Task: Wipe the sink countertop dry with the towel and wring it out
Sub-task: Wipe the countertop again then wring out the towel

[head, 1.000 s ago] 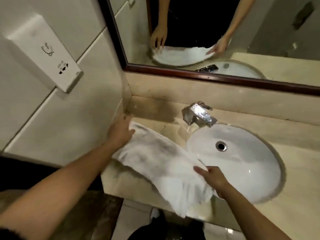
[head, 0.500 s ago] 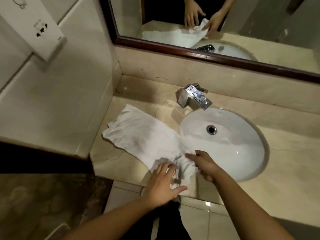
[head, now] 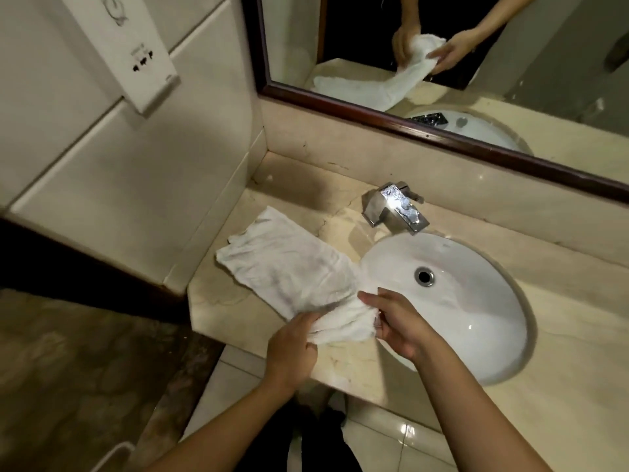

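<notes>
Marble countertop (head: 221,301) beside white basin (head: 476,318). I note left hand (head: 292,349) and right hand (head: 398,327) both clenching the bunched end of the towel (head: 289,267); its remainder lies flat on the countertop beyond the left hand.

Warm, dim light falls from overhead. It flares hard on the top of the tap (head: 398,206) and leaves small glints in the basin (head: 476,321) and on the floor (head: 405,430), whose left part is murky brown. The towel (head: 289,267) is the brightest patch, its weave partly washed out. A soft shadow fills the back corner of the worktop (head: 296,185). Everything is slightly soft and smeared. Wide-angle bending leans the wall (head: 102,165) and bows the mirror frame (head: 442,139) toward the edges.
</notes>
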Motion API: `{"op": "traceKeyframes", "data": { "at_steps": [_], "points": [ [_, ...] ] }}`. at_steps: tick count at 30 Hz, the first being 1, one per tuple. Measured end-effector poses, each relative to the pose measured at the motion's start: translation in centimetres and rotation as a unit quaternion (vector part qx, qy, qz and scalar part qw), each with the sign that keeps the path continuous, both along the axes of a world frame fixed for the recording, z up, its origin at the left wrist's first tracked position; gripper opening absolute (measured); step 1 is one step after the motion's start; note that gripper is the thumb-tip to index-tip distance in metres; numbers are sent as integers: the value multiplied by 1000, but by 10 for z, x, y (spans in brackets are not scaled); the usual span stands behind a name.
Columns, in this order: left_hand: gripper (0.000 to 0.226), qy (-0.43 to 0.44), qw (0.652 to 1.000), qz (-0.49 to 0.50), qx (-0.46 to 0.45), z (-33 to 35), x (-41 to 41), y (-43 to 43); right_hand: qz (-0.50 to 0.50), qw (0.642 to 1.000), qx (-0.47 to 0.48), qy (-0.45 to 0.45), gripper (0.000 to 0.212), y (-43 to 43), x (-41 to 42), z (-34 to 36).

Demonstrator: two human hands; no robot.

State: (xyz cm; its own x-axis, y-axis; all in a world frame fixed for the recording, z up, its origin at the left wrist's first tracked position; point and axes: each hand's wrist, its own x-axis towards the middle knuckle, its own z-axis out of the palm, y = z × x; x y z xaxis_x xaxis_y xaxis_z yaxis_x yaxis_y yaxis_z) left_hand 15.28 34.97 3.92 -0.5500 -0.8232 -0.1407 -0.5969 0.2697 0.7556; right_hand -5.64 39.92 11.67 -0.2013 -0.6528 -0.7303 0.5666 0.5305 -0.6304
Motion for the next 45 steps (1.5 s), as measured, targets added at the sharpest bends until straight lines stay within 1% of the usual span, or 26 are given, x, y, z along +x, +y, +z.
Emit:
{"op": "traceKeyframes", "data": {
  "at_steps": [4,6,7,8,9,11,13,14,16,19,20,21,22,23,25,27,29,31,33,36,37,39,40,42,44,45],
  "points": [
    [48,-39,998,-40,1,13,20,-9,7,999,21,-23,12,5,9,8],
    [44,-46,995,-94,-2,25,27,-11,11,999,34,-29,9,11,12,11],
    [47,-59,990,-130,5,33,31,-14,14,999,43,-28,5,14,12,12],
    [51,-80,983,-165,22,44,35,-20,15,998,49,-22,5,16,12,12],
    [50,-101,975,-193,49,55,38,-27,18,998,58,-17,11,17,11,12],
    [39,-111,963,-215,118,72,46,-47,17,998,60,-6,20,8,9,10],
    [39,-82,965,-189,160,84,50,-73,0,999,50,-14,16,-14,10,9],
    [41,-68,971,-167,157,87,49,-89,-9,998,52,-25,16,-30,11,5],
    [43,-75,983,-117,122,83,43,-124,-27,998,50,-40,14,-69,15,-7],
    [45,-120,989,-12,80,58,32,-178,-56,996,20,-69,6,-129,17,-28],
    [50,-147,987,19,67,48,30,-191,-52,996,23,-68,18,-143,17,-33],
    [59,-193,980,30,41,36,30,-200,-18,999,37,-34,31,-155,18,-40],
    [66,-235,971,35,21,27,30,-203,34,997,55,41,38,-162,20,-46],
    [70,-255,966,42,7,18,29,-202,85,984,65,141,40,-164,22,-54],
    [63,-241,969,58,-15,4,23,-185,168,928,53,328,42,-159,28,-67],
    [55,-253,965,37,-53,-15,14,-157,223,872,19,436,38,-148,36,-83],
    [54,-271,959,12,-83,-34,6,-123,263,814,-19,518,38,-133,40,-105],
    [55,-276,957,1,-85,-44,-1,-93,303,772,-29,558,38,-115,42,-124],
    [58,-268,960,31,-72,-49,-7,-77,318,749,-28,581,37,-100,44,-136],
    [59,-235,962,126,-51,-56,-13,-86,304,746,-55,590,37,-91,44,-137],
    [55,-207,966,154,-32,-55,-12,-93,303,741,-68,596,38,-92,43,-138],
    [48,-98,970,208,79,-51,-11,-108,311,733,-74,601,37,-93,39,-140],
    [49,-43,961,232,141,-47,-7,-115,318,725,-76,606,38,-93,38,-141],
    [53,29,928,284,239,-45,5,-122,336,698,-94,625,39,-88,37,-145],
    [57,76,891,332,299,-46,18,-121,360,682,-99,629,40,-85,41,-145],
    [57,78,887,335,308,-48,21,-118,362,679,-100,631,41,-85,43,-145]
  ]
}}
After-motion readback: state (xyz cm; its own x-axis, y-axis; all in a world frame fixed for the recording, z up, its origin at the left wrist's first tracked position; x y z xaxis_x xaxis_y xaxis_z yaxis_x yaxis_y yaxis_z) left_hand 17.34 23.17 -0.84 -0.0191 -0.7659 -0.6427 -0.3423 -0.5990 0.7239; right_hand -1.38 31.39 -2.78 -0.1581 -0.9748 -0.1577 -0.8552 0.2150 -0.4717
